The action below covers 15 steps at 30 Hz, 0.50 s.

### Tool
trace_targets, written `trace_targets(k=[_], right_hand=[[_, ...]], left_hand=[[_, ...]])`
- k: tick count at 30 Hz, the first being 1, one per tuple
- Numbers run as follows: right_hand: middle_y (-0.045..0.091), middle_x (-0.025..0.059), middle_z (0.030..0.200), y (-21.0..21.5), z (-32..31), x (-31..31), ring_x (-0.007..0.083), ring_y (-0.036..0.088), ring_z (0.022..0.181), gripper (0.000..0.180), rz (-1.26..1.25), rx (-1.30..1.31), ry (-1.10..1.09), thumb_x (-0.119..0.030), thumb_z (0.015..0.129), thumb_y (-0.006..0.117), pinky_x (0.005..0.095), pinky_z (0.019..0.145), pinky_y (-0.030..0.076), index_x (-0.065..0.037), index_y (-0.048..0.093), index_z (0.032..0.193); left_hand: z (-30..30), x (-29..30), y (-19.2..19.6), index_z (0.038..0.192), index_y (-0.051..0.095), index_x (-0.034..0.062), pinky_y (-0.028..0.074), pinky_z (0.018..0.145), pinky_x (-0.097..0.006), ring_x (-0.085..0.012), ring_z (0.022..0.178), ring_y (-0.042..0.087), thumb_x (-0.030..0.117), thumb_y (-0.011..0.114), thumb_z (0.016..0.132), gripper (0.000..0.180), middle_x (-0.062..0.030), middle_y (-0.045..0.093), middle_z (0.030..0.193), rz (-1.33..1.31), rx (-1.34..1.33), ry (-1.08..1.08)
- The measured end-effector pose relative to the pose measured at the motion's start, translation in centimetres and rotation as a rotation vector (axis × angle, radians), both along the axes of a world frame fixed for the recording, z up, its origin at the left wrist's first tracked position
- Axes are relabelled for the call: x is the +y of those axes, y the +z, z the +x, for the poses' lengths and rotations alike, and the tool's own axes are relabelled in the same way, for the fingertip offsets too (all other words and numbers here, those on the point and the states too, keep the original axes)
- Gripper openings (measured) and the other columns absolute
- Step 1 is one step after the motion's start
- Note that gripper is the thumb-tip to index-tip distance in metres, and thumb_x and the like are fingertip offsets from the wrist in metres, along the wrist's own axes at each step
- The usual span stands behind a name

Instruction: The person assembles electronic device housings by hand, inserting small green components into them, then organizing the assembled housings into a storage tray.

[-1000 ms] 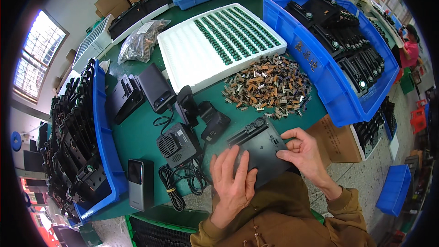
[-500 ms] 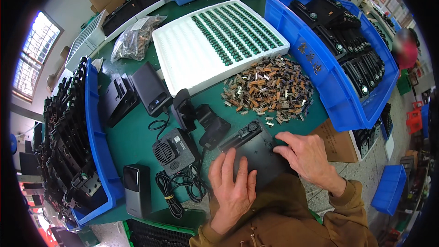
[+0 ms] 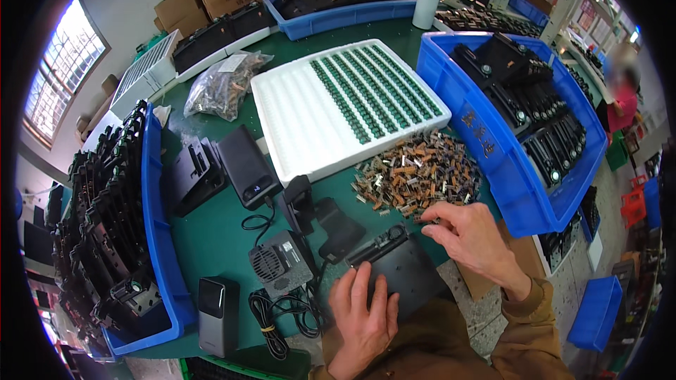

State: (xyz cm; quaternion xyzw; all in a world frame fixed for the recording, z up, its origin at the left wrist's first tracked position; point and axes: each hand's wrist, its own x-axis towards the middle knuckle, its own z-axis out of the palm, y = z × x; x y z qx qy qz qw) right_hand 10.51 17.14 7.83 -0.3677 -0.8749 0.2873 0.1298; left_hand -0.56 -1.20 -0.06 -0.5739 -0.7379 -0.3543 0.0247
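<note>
1. The step in hand looks like fetching a small part: the right hand (image 3: 470, 239) has its fingertips pinched together at the near edge of the pile of brown parts (image 3: 417, 174). Whether a part sits between the fingers already is too small to tell.
2. The left hand (image 3: 362, 313) lies flat, fingers spread, pressing on the near left corner of the black plate (image 3: 401, 273), which rests on the green table (image 3: 211, 239) right in front of the person.
3. The plate lies between the two hands, its far edge close to the pile, with a black stand (image 3: 331, 222) and a small grey box with a grille (image 3: 282, 262) just to its left.
4. Judged from this, the next move calls for lifting one part clear of the pile without dragging its neighbours along, then bringing it to the plate while the left hand holds the plate steady.
5. Against the frame half a second earlier, the right hand has left the plate's right edge and reached forward to the pile.
6. The left hand has stayed on the plate, in much the same place.
7. The plate itself appears not to have shifted on the table.
8. The white tray (image 3: 345, 102) of green parts and the blue bin (image 3: 486, 148) to the right lie as before.
</note>
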Motion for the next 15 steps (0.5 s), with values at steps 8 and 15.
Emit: trace_targets(k=[8, 15], right_hand=[[0.069, 0.0157, 0.081, 3.9, -8.7, 9.4, 0.0335, 0.067, 0.078, 0.017, 0.277, 0.201, 0.125, -0.012, 0.077, 0.063, 0.042, 0.071, 0.051, -0.004, 0.07, 0.09], [0.071, 0.0124, 0.084, 1.7, -14.8, 13.4, 0.0276, 0.069, 0.08, 0.018, 0.136, -0.026, 0.212, -0.009, 0.07, 0.066, 0.0376, 0.075, 0.052, -0.005, 0.073, 0.086]], left_hand=[[0.1, 0.5, -0.1, 0.103, 0.067, -0.0009, 0.04, 0.097, -0.049, -0.0377, 0.118, 0.048, 0.014, 0.075, 0.073, 0.034, -0.0178, 0.053, 0.131, 0.045, -0.018, -0.015], [-0.3, 0.1, -0.2, 0.104, 0.067, 0.0015, 0.039, 0.098, -0.051, -0.0359, 0.119, 0.048, 0.018, 0.073, 0.076, 0.033, -0.0176, 0.053, 0.13, 0.02, -0.01, 0.006]])
